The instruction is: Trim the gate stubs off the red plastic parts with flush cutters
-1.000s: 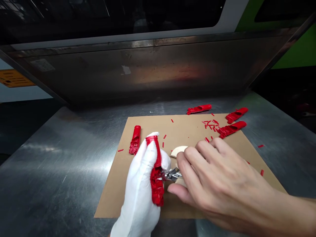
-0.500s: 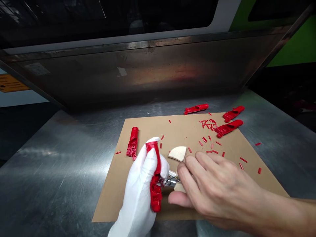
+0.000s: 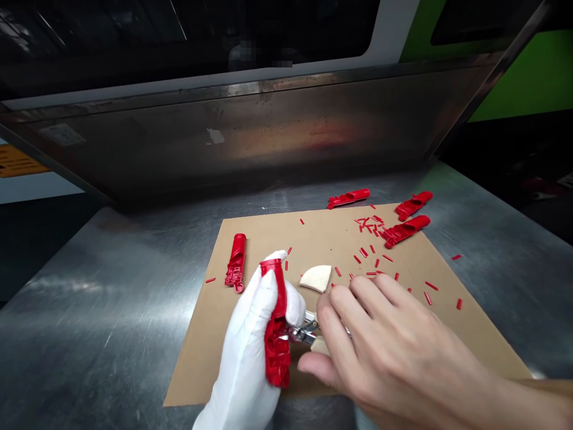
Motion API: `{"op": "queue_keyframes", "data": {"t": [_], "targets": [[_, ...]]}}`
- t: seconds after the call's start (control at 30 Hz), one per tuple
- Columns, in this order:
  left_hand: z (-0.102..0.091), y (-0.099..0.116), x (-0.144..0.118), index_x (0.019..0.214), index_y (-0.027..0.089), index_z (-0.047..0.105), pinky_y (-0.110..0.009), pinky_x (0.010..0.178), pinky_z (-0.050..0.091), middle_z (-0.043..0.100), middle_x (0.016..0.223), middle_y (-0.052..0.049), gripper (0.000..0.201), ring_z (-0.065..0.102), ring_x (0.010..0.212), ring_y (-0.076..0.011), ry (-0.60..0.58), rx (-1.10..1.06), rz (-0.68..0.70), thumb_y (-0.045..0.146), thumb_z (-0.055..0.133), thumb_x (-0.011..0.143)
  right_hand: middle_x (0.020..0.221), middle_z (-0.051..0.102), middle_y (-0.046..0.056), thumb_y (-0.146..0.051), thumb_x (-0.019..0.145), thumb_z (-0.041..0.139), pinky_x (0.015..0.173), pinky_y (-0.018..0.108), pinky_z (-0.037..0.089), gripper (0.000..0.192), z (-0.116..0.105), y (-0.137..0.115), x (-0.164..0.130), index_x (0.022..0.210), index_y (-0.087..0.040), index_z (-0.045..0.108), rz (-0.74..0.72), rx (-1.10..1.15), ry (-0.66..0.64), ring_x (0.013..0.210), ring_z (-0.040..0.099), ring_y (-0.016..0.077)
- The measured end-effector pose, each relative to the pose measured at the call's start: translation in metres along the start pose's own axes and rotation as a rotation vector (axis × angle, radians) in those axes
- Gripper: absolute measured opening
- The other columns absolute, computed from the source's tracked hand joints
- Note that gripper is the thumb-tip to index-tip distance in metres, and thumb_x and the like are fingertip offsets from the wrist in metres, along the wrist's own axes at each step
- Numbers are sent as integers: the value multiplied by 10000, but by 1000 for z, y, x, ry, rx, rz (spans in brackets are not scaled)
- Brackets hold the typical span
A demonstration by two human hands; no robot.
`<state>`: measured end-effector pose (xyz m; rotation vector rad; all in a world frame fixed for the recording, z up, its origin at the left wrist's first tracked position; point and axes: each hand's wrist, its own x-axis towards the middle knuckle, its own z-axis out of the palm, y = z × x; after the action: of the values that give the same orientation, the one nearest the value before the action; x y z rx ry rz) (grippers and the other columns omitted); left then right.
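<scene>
My left hand (image 3: pixel 244 334), in a white glove, is wrapped round a red plastic part (image 3: pixel 277 352) with a tubular upper end and a ribbed lower half. My bare right hand (image 3: pixel 380 334) is closed on a pair of nippers (image 3: pixel 307 332), whose handles are mostly hidden in the palm. The metal jaws reach into the right side of the red part, below my gloved fingers; their very tips are hard to make out. Just above the nippers a cream quarter-round piece (image 3: pixel 317 278) lies flat on the cardboard sheet (image 3: pixel 197 358).
Another red part (image 3: pixel 236 263) lies on the cardboard's left side. Further red parts (image 3: pixel 349 198) (image 3: pixel 407 231) (image 3: pixel 414 205) rest at the back and right. Several small red offcuts (image 3: pixel 369 225) are scattered about. A metal panel (image 3: pixel 268 137) rises behind the steel table (image 3: pixel 134 298).
The view has shifted slightly, so the scene sits a little further left. The red part has turned a little in my left hand. The nippers stay at its side.
</scene>
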<state>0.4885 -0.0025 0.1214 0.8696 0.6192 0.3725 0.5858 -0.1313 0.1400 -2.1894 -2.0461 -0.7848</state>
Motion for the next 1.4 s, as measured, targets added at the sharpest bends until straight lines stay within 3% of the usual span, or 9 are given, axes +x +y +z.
{"op": "queue_keyframes", "data": {"t": [0.2, 0.37, 0.5, 0.63, 0.8, 1.0, 1.23, 1.4], "targets": [[-3, 0, 1, 764, 194, 566, -272, 624, 427, 437, 653, 23, 346, 372, 601, -123, 37, 11, 29, 492, 665, 909, 781, 597, 106, -371, 1015, 482, 595, 406, 293, 341, -2, -2, 3, 865, -133, 674, 3, -55, 42, 650, 491, 256], [-15, -8, 2, 1063, 207, 661, -257, 611, 436, 500, 713, 13, 305, 428, 639, -133, 58, 53, 36, 471, 673, 911, 874, 596, 118, -403, 1033, 449, 683, 452, 347, 354, 0, 1, 5, 958, -134, 666, -51, -46, -27, 780, 510, 308], [-14, -8, 4, 1204, 238, 633, -258, 627, 433, 495, 732, 15, 336, 424, 639, -130, 65, 24, 41, 438, 655, 934, 873, 568, 115, -413, 1029, 436, 631, 435, 317, 338, 7, 1, 3, 941, -152, 633, -31, 18, -74, 769, 490, 312], [-6, -3, 6, 999, 215, 640, -273, 594, 390, 397, 677, 23, 250, 345, 609, -128, -8, -16, 68, 455, 569, 985, 853, 575, 120, -414, 1016, 465, 607, 430, 291, 335, 12, -1, 4, 883, -153, 627, -3, 21, -25, 731, 500, 307], [-2, 0, 7, 784, 210, 517, -286, 575, 329, 342, 662, 18, 342, 271, 609, -134, -82, -57, 85, 454, 495, 1022, 799, 568, 107, -392, 1029, 460, 581, 417, 259, 342, 13, -3, 7, 857, -148, 626, -3, 36, 15, 684, 501, 283], [-2, 0, 7, 737, 202, 414, -269, 535, 285, 321, 638, 19, 396, 232, 586, -126, -87, -68, 81, 471, 495, 1016, 824, 607, 132, -347, 1036, 473, 557, 404, 252, 318, 13, -3, 7, 884, -121, 638, -50, 42, 13, 676, 535, 277], [-4, -3, 7, 884, 208, 566, -251, 558, 317, 376, 656, 18, 272, 284, 595, -120, -78, -92, 83, 423, 487, 1031, 656, 525, 52, -161, 914, 568, 507, 383, 240, 144, 9, -5, 12, 776, -149, 608, -138, -28, 72, 537, 471, 215], [-5, -1, 5, 743, 197, 475, -261, 589, 343, 399, 648, 14, 365, 321, 594, -114, -69, -20, 70, 439, 520, 1012, 679, 546, 73, -144, 876, 584, 476, 360, 237, 114, 10, -4, 12, 763, -156, 599, -132, 15, 53, 542, 492, 230]]}}
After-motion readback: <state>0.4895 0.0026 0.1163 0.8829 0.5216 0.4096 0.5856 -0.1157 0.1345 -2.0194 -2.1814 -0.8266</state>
